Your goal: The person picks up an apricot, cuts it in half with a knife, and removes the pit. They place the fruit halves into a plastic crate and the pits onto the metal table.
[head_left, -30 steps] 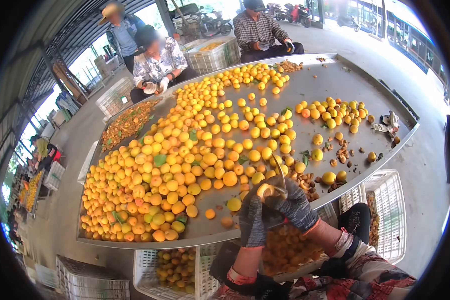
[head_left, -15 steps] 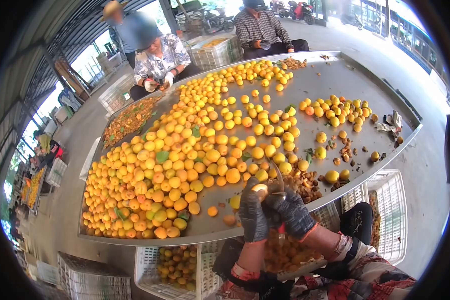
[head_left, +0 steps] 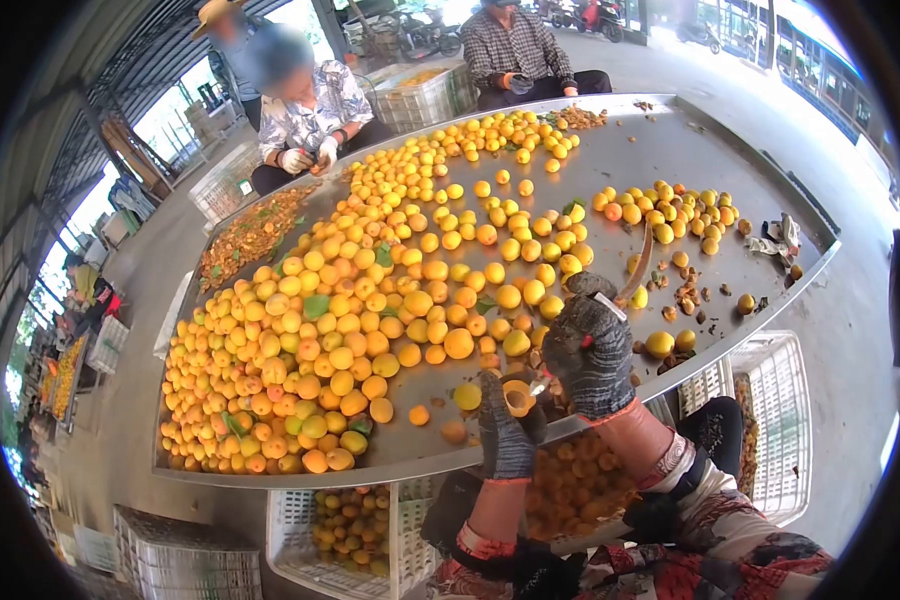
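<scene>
My left hand (head_left: 507,440), in a dark grey knit glove, is closed round a cut apricot (head_left: 518,397), its hollow orange inside facing up. Just right of it, my right hand (head_left: 592,365) in a matching glove grips a curved knife (head_left: 638,268). The blade points up and away over the table, and a red and silvery part shows at the lower side of the fist. Both hands are over the near edge of the metal table (head_left: 690,150). Whole apricots (head_left: 290,350) lie heaped to the left. Below my hands sits a crate of orange apricot pieces (head_left: 575,485).
A smaller apricot group (head_left: 670,215) lies at the right, near scattered pits (head_left: 690,290) and a crumpled wrapper (head_left: 778,240). White crates (head_left: 780,430) stand under the near edge. Across the table sit a person in a patterned shirt (head_left: 310,115) and a person in a checked shirt (head_left: 520,50).
My right hand has moved up and right, away from the left, swinging the knife blade outward. The left hand has stayed nearly in place, and the apricot's hollow inside now shows.
</scene>
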{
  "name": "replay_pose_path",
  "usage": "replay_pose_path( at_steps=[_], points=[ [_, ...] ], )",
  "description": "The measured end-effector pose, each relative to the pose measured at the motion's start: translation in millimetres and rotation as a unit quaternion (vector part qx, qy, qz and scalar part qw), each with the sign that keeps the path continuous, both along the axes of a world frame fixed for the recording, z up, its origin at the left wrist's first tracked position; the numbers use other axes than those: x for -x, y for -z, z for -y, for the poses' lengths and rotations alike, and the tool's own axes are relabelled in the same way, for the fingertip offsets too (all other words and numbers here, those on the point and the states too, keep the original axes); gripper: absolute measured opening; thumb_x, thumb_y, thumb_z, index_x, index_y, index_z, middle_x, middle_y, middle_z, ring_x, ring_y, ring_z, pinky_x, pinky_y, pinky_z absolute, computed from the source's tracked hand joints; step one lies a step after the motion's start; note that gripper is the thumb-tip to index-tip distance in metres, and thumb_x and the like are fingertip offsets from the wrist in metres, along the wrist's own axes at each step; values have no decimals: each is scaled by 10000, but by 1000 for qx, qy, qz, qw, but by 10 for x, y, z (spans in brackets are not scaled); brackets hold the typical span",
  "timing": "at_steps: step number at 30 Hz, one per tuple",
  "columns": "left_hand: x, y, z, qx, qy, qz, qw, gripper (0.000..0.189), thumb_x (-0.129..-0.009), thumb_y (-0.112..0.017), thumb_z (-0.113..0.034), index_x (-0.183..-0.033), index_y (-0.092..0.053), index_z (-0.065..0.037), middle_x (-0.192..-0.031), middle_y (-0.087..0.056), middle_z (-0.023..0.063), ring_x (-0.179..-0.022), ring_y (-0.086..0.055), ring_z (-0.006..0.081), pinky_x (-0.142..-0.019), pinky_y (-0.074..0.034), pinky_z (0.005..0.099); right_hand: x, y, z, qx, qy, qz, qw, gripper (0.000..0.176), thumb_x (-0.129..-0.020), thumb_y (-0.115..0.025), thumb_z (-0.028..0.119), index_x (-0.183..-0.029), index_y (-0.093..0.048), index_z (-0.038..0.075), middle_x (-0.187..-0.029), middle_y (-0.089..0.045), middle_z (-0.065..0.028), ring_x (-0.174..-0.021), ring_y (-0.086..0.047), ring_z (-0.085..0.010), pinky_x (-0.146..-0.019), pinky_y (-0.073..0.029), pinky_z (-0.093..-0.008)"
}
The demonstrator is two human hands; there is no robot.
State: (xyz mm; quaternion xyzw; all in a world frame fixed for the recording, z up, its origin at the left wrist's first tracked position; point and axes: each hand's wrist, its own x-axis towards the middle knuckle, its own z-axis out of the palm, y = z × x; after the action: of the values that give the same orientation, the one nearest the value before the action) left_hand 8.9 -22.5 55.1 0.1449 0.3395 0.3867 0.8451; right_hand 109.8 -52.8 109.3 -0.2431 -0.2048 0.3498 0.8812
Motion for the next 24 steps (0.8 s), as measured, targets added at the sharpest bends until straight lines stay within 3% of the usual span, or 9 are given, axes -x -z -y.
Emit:
replay_pose_path(
  at_steps=[7, 9, 14, 16, 18, 19, 20, 22, 24],
  points=[
    [38, -69, 25, -14, 9, 0, 1000, 389, -827, -548, -412, -1030, -510, -83, -878, -578, 51, -696, -590, 140, -561, -520, 233, 0, 323, -139, 44, 117, 114, 986, 213, -791, -562, 178, -935, -488, 39, -659, -502, -42, -517, -500, -162, -450, -430, -280],
    [40, -62, 27, -35, 8, -8, 999, 393, -833, -540, -411, -1041, -506, -79, -891, -572, 49, -714, -588, 142, -577, -521, 239, -13, 327, -106, 160, 223, 431, 860, 255, -794, -576, 196, -982, -494, 45, -670, -511, -35, -522, -503, -161, -452, -431, -276],
    [-18, 19, 39, -45, -32, -30, 998, 403, -852, -513, -402, -1069, -493, -63, -933, -557, 46, -771, -575, 143, -629, -515, 244, 60, 341, -191, 164, 210, 329, 906, 246, -800, -569, 218, -990, -500, 79, -636, -498, -15, -500, -483, -141, -430, -409, -261],
    [-74, 541, -18, -224, -81, -177, 955, 411, -851, -516, -399, -1082, -489, -60, -956, -548, 50, -803, -566, 137, -660, -509, 243, 42, 298, -198, 190, 207, 357, 891, 235, -802, -562, 218, -992, -501, 94, -617, -485, -4, -485, -467, -128, -414, -394, -254],
    [-101, 650, -40, -297, -88, -203, 929, 406, -849, -519, -396, -1082, -490, -64, -954, -547, 50, -801, -566, 135, -673, -501, 241, 33, 153, -238, 56, -2, -43, 998, 223, -807, -549, 218, -997, -502, 113, -576, -444, 12, -433, -409, -105, -377, -349, -246],
    [-109, 654, -42, -368, -94, -228, 896, 401, -848, -522, -392, -1082, -490, -68, -953, -546, 50, -799, -567, 134, -686, -493, 240, -80, 172, -251, 148, 49, 195, 968, 204, -811, -534, 180, -1002, -503, 117, -555, -415, 18, -397, -365, -93, -356, -317, -240],
    [-63, 650, -44, -368, -93, -228, 897, 401, -848, -522, -392, -1082, -490, -68, -953, -546, 50, -799, -567, 134, -686, -493, 240, -116, 217, -242, 148, 50, 195, 968, 204, -811, -534, 180, -1002, -503, 117, -555, -415, 18, -397, -365, -93, -356, -317, -240],
    [80, 404, -66, -641, -22, -455, 618, 382, -847, -538, -305, -1103, -473, -30, -941, -554, 83, -818, -571, 174, -705, -478, 270, -142, 235, -242, -34, -119, 42, 991, 393, -724, -566, -30, -1096, -473, 53, -770, -500, 18, -645, -499, -102, -532, -420, -219],
    [42, 766, -125, -566, 17, -410, 715, 383, -842, -538, -253, -1118, -455, -1, -935, -559, 107, -820, -569, 194, -712, -472, 289, -156, 203, -254, -35, -127, 32, 991, 392, -722, -583, -14, -1091, -471, 52, -715, -478, 19, -624, -490, -91, -509, -408, -201]
  ],
)
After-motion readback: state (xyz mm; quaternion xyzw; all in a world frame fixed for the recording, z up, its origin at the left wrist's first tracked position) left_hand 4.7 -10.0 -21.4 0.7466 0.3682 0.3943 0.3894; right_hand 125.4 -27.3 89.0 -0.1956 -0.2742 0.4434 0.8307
